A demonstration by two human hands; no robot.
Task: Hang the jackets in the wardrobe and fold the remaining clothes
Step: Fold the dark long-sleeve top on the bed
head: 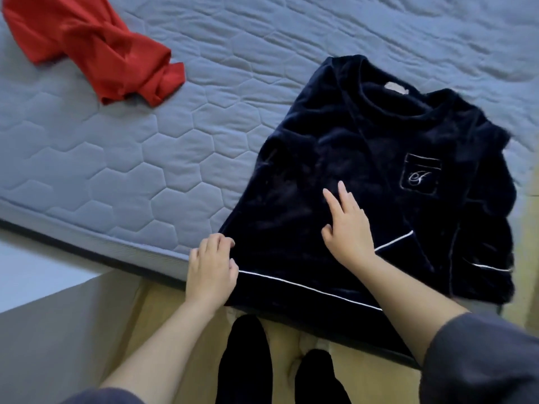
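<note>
Two dark-clad legs (248, 360) stand on the wood floor (163, 310) at the mattress (116, 170) edge. Left hand (211, 275) has its fingers curled, pinching the left hem corner of the navy top (364, 147). Right hand (347, 228) lies flat on the top's lower front, fingers straight, gripping nothing. One navy top: velvety, front up, on the mattress's near edge with the hem overhanging. It has white piping along the hem and one chest pocket (421, 174) with a white monogram. Farther left lies one crumpled red garment (90, 45), well apart. Two garments in total.
</note>
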